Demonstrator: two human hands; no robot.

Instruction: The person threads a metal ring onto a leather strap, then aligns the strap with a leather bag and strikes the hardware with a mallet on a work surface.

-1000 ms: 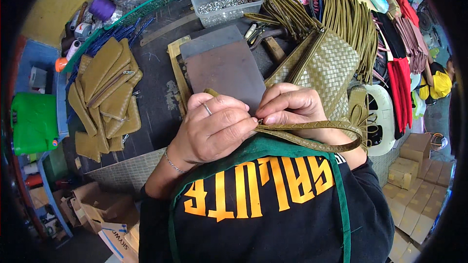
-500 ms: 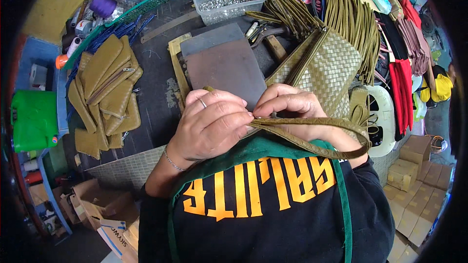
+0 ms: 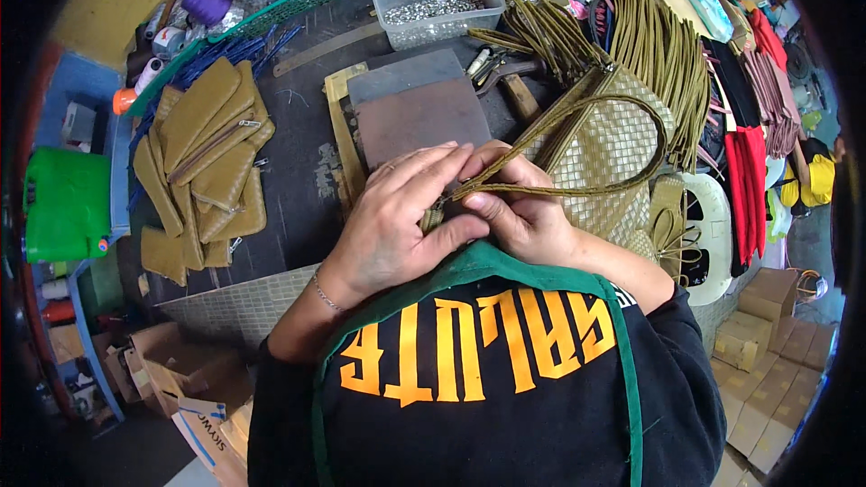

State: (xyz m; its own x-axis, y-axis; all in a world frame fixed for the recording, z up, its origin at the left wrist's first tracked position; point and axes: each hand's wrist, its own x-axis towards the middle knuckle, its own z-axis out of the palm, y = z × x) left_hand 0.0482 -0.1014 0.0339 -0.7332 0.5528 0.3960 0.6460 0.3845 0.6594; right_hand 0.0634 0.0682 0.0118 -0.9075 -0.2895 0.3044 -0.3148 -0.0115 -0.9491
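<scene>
An olive strap (image 3: 541, 189), bent into a long loop, is gripped where its ends come together in front of my chest. My left hand (image 3: 388, 216) is closed round those ends, a small piece of metal showing by its thumb. Thumb and fingers of my right hand (image 3: 532, 221) pinch the strap just beside it. The loop reaches out to the right above woven olive bag pieces (image 3: 600, 149). Beyond my hands lies a flat slab (image 3: 419, 117), grey at the far end and brown nearer me. My fingers hide the exact join.
Olive zipped pouches (image 3: 212, 140) are piled on the dark table at left. A clear tub (image 3: 442, 34) of small metal parts stands at the back, near hand tools (image 3: 492, 68). Bundled olive straps (image 3: 663, 63) hang at right, by a white plastic stool (image 3: 713, 234). Cardboard boxes (image 3: 749, 343) are stacked lower right.
The strap loop has swung up and away from my right forearm, now lying over the woven pieces. My left hand has turned over the ends, and my right hand has shifted its pinch.
</scene>
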